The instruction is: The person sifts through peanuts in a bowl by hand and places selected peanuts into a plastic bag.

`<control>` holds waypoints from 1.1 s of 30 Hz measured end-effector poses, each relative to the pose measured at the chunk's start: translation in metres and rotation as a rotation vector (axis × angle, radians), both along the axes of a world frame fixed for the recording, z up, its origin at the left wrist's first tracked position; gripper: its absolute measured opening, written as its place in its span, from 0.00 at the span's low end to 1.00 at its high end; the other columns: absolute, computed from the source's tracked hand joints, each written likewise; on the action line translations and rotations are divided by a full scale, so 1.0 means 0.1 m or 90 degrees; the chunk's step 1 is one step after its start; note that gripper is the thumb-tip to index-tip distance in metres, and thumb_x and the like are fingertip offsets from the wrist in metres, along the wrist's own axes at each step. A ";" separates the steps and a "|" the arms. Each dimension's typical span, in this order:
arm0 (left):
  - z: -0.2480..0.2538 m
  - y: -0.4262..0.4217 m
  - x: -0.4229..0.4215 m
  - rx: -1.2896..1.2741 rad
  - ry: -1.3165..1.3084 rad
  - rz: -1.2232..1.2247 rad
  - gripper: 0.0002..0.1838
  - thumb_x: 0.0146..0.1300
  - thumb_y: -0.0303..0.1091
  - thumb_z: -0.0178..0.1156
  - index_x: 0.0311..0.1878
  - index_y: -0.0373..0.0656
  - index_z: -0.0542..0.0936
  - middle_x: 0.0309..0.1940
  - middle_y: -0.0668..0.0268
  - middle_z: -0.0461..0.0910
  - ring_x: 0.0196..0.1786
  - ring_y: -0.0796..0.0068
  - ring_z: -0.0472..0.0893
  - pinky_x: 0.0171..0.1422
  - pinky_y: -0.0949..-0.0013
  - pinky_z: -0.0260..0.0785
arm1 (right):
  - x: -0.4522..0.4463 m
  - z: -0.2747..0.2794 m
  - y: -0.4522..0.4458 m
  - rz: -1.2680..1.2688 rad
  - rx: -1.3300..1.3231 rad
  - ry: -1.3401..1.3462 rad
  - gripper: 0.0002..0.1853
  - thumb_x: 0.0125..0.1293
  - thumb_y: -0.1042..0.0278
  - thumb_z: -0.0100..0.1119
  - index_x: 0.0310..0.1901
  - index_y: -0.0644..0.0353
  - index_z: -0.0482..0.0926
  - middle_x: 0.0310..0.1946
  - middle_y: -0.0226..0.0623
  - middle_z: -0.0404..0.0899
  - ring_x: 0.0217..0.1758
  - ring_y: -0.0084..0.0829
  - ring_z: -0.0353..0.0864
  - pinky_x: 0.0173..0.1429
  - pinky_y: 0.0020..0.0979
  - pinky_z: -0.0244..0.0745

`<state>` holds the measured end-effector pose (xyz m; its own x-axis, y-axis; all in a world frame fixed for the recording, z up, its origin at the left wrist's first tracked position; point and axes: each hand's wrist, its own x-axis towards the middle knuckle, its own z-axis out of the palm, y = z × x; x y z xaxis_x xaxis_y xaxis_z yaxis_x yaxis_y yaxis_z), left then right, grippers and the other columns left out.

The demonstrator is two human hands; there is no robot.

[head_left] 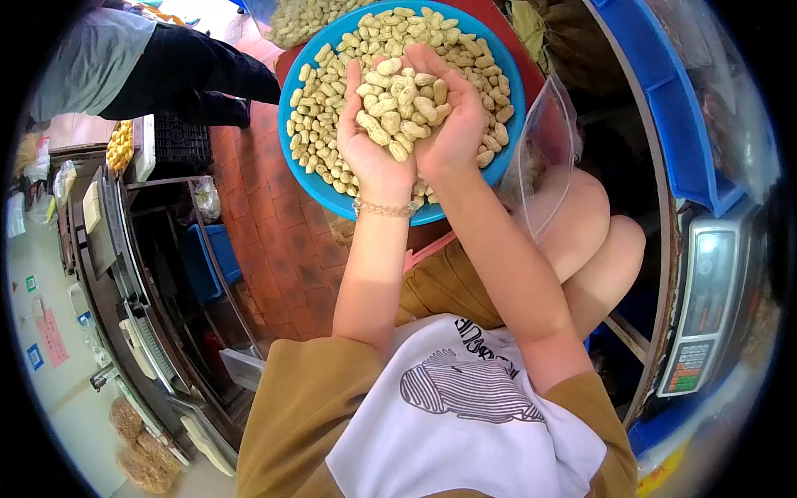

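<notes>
My left hand [370, 156] and my right hand [457, 126] are cupped side by side, palms up, around a heap of unshelled peanuts [403, 104]. Fingers curl up at both sides of the heap, and the heels of the palms nearly touch. A beaded bracelet [385, 208] circles my left wrist. Beneath my hands is a round blue basin [429, 215], full of more peanuts in their shells [322, 149]. Beside my right forearm, over my knee, is a clear plastic zip bag [544, 158]; its contents cannot be made out.
Another bag of peanuts [311, 20] lies beyond the basin. To the right are a digital scale [710, 290] and a blue tray [656, 91]. A person in dark trousers [195, 70] is at upper left. Dark racks [149, 282] stand left on the red tiled floor [270, 241].
</notes>
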<state>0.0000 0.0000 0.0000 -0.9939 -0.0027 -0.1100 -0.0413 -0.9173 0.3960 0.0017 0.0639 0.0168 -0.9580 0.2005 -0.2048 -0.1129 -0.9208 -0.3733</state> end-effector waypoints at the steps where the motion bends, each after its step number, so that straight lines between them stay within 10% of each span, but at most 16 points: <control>1: 0.03 0.02 0.01 -0.012 -0.009 0.012 0.29 0.72 0.38 0.40 0.76 0.48 0.58 0.71 0.56 0.65 0.73 0.54 0.64 0.78 0.50 0.56 | 0.01 0.04 0.01 -0.005 -0.021 -0.021 0.26 0.72 0.60 0.37 0.63 0.68 0.71 0.64 0.46 0.72 0.68 0.39 0.70 0.74 0.40 0.63; 18: 0.43 0.07 0.24 -0.093 -0.050 0.053 0.28 0.70 0.41 0.39 0.71 0.41 0.65 0.70 0.56 0.67 0.71 0.56 0.66 0.77 0.52 0.57 | 0.23 0.27 -0.06 -0.024 0.140 0.040 0.17 0.70 0.71 0.40 0.49 0.66 0.79 0.46 0.39 0.81 0.50 0.27 0.79 0.60 0.29 0.74; 33: 0.96 1.02 0.95 -0.052 -0.138 -0.196 0.26 0.70 0.38 0.43 0.69 0.40 0.67 0.63 0.57 0.72 0.66 0.61 0.72 0.74 0.58 0.62 | 1.10 0.63 1.01 -0.130 0.246 -0.099 0.22 0.73 0.63 0.38 0.57 0.68 0.76 0.57 0.43 0.77 0.61 0.35 0.76 0.69 0.35 0.68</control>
